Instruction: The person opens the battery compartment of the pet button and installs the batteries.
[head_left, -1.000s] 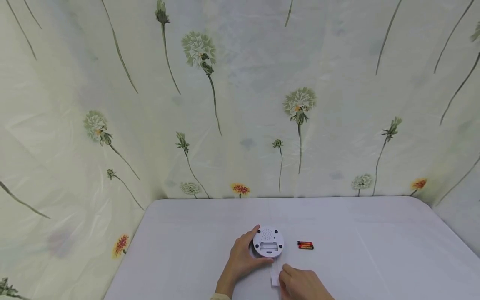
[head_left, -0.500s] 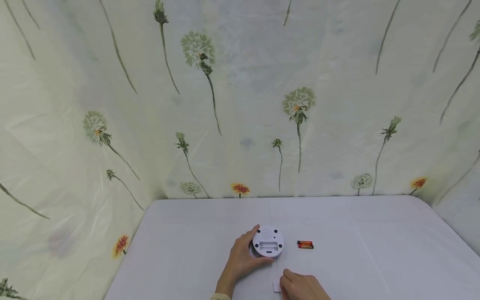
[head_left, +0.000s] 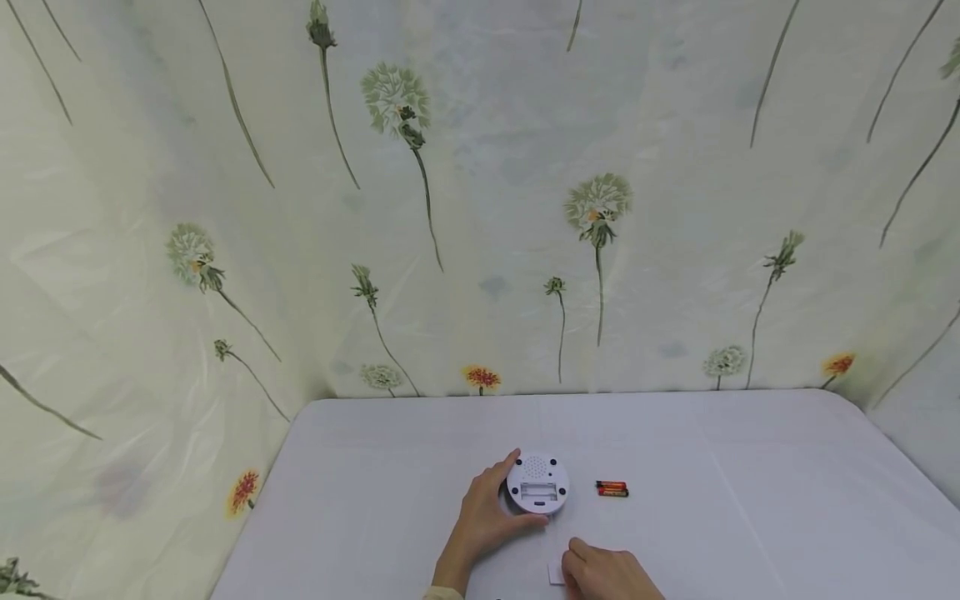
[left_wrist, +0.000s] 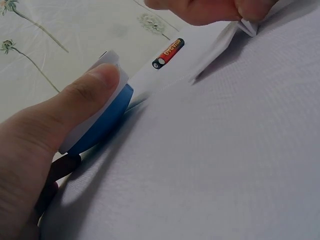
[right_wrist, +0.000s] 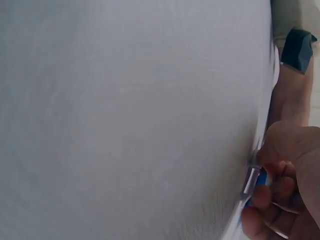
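A round white battery-powered device (head_left: 534,468) lies with its underside up, showing speaker holes, several dark feet and an uncovered battery compartment without batteries. Its other side is blue in the left wrist view. My left hand (head_left: 482,515) grips it from the left, thumb along the near rim and fingers round the far side. Nearer to me, my right hand (head_left: 606,572) pinches the end of a thin white paper-like piece (head_left: 555,573), seen as a creased strip (left_wrist: 217,54) in the left wrist view. My right fingers hide part of it.
Two red and black batteries (head_left: 612,489) lie side by side to the right of the device. The white-covered table (head_left: 750,475) reaches back to a flower-patterned curtain (head_left: 487,208), which also hangs at both sides.
My right hand has drawn slightly towards me with the white piece, away from the device, and is almost still over the last half second. The left hand and device have hardly moved.
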